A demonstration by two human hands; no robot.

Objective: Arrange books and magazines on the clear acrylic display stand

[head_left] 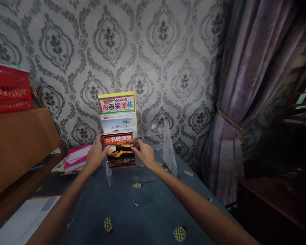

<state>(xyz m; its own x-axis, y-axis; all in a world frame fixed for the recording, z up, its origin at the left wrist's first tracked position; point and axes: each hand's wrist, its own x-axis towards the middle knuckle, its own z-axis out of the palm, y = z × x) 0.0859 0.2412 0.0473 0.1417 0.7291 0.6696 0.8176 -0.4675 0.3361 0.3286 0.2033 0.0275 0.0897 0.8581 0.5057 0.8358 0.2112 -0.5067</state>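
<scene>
A clear tiered plastic rack [169,149] stands on the cloth-covered table, with books upright in its left part. In front is a book with a red title band and a dark golden photo cover [120,151]. My left hand [95,154] grips this book's left edge, thumb on the cover. At its right edge my right hand [145,153] holds it, thumb across the front; the fingers behind are hidden. Behind it stand a pale book [117,125] and a taller picture book with a yellow top edge [117,103].
Left of the rack lies a stack of books with a pink cover [78,157]. White paper [25,217] lies at the near left. A red basket [9,88] sits on a wooden box [22,146]. Patterned wallpaper [163,58] is behind; a tied curtain [229,136] hangs at right.
</scene>
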